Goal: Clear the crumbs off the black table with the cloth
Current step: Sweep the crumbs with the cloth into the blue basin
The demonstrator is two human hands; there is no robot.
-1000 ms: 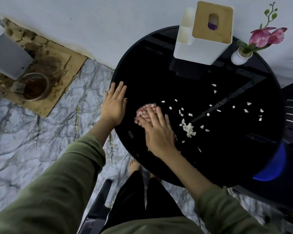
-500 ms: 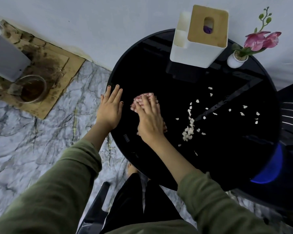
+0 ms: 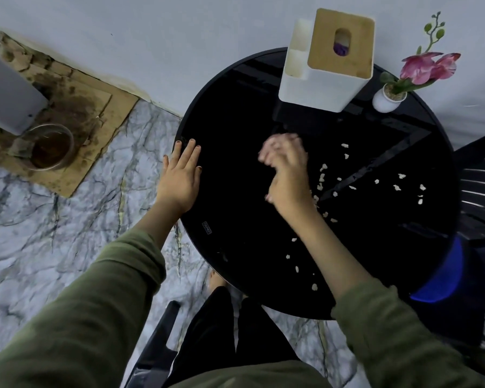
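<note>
A round black table (image 3: 235,191) fills the middle of the view. White crumbs (image 3: 321,180) lie in a loose line just right of my right hand, with more scattered toward the right rim and the near edge. My right hand (image 3: 287,172) presses a pink cloth (image 3: 275,141) onto the tabletop; only a blurred pink edge shows past my fingertips. Fingers spread, my left hand (image 3: 181,175) rests flat on the table's left rim and holds nothing.
A white tissue box with a wooden lid (image 3: 328,63) and a small white vase with a pink flower (image 3: 389,96) stand at the table's far side. A blue object (image 3: 443,273) sits by the right rim. Cardboard with a glass bowl (image 3: 51,147) lies on the marble floor.
My right hand has slid the cloth away from me and to the right, pushing crumbs into a line beside it. My left hand has stayed on the rim.
</note>
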